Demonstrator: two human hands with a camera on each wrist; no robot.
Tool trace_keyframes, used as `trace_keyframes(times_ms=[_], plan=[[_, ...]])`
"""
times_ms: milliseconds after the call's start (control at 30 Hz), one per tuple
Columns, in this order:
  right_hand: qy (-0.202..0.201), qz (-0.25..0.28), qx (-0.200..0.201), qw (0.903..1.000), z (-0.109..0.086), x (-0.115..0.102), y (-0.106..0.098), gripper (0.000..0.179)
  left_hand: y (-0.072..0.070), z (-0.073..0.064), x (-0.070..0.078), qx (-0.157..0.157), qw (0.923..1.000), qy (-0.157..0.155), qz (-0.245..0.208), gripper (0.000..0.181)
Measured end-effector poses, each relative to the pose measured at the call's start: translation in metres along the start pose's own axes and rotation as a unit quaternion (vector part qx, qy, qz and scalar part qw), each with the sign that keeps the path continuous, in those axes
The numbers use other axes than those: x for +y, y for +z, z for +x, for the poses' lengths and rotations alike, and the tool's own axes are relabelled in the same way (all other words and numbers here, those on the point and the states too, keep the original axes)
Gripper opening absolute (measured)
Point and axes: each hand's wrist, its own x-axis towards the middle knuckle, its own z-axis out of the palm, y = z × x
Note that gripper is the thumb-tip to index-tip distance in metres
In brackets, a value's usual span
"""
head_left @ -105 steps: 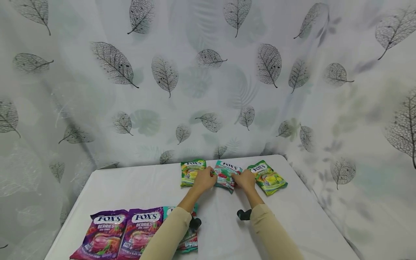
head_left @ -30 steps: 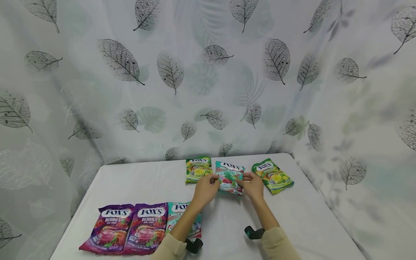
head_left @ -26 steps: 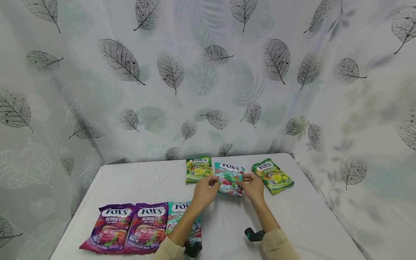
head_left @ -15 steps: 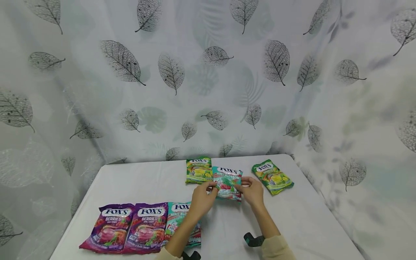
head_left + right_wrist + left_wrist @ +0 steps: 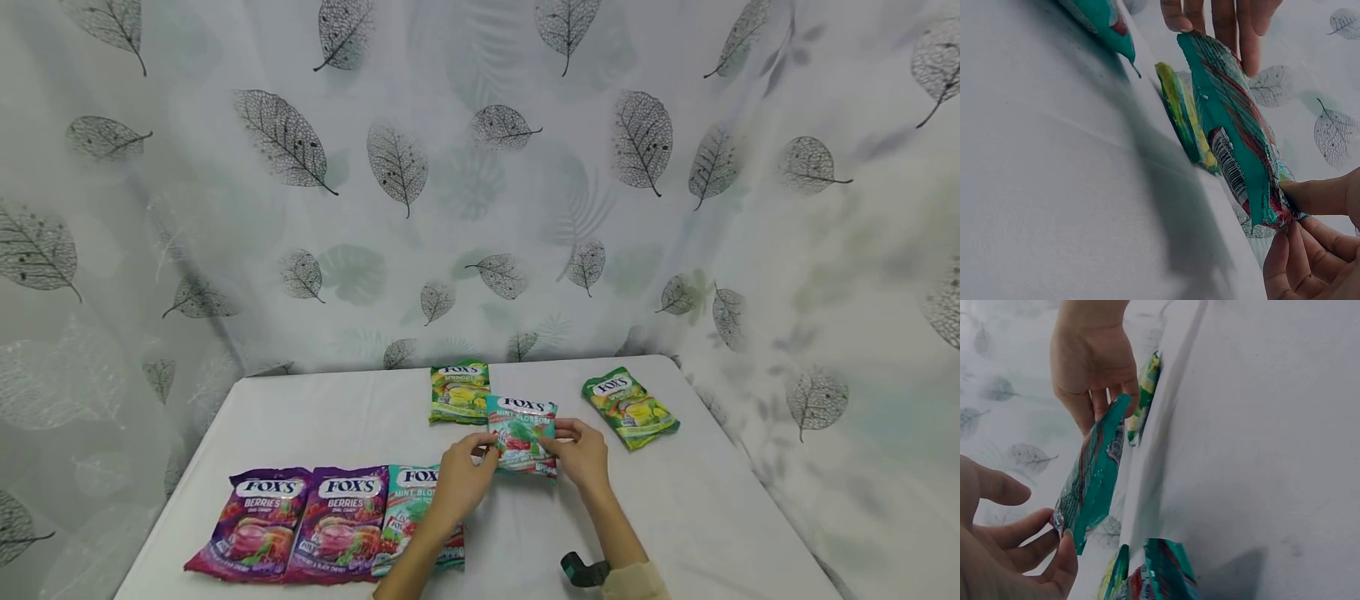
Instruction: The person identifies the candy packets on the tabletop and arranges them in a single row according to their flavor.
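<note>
A teal candy bag marked FOX'S Mint Blossom (image 5: pixel 522 423) is held up between both hands, its printed front facing me. My left hand (image 5: pixel 462 477) pinches its left edge with thumb and fingers. On the right edge my right hand (image 5: pixel 585 457) grips it, thumb on the front and fingers behind. In the right wrist view the bag's teal seam and barcode (image 5: pixel 1230 164) show, clear of the table. Behind the held bag lies a green candy bag (image 5: pixel 459 392), partly overlapped by it in the head view.
Another green candy bag (image 5: pixel 632 410) lies tilted at the back right. At the front left, two purple Berries bags (image 5: pixel 251 529) (image 5: pixel 339 529) and a second teal bag (image 5: pixel 408 504) lie in a row on the white table (image 5: pixel 322 425). A leaf-print curtain (image 5: pixel 480 208) hangs behind.
The teal bag lay between the two green bags at first. Both hands have lifted it and brought it nearer to me and slightly left. The other bags have stayed put.
</note>
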Motion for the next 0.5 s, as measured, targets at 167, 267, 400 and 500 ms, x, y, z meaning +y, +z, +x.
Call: trace_keyframes(times_ms=[167, 267, 400, 500], plan=[[-0.005, 0.007, -0.003, 1.0000, -0.006, 0.001, 0.001, 0.035, -0.001, -0.009, -0.001, -0.001, 0.9999, -0.012, -0.008, 0.026], [-0.008, 0.015, -0.006, 0.9998, -0.009, 0.002, 0.002, 0.036, 0.000, -0.013, -0.003, 0.003, 0.9999, -0.011, -0.007, 0.026], [-0.008, 0.024, -0.008, 0.9997, -0.014, 0.003, 0.004, 0.036, 0.000, -0.019, -0.004, 0.007, 0.9999, -0.009, -0.004, 0.026], [-0.011, 0.026, -0.007, 0.9996, -0.017, 0.003, 0.005, 0.035, -0.001, -0.023, -0.005, 0.008, 0.9998, -0.015, -0.007, 0.027]])
